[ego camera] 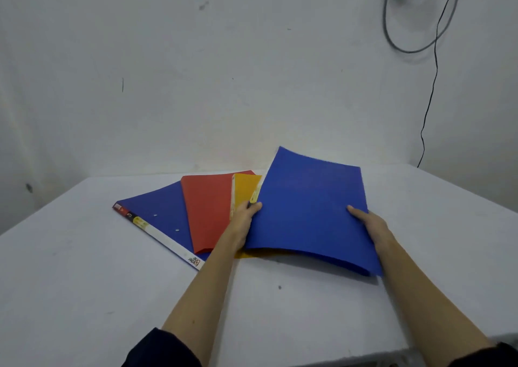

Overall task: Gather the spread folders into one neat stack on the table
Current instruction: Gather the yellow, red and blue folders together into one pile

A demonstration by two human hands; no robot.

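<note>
Several folders lie fanned out on the white table (84,268). A dark blue folder (159,212) with a white labelled spine is lowest at the left. A red folder (207,209) overlaps it, and a yellow folder (245,188) lies partly hidden to its right. A bright blue folder (308,207) is tilted up off the table above the yellow one. My left hand (245,221) grips its left edge. My right hand (370,223) holds its right edge, thumb on top.
A white wall stands just behind the table. Coiled grey cables (414,13) hang at the upper right, and a thin black wire (431,97) drops to the table's back edge. The table's front edge runs near my forearms at the lower right.
</note>
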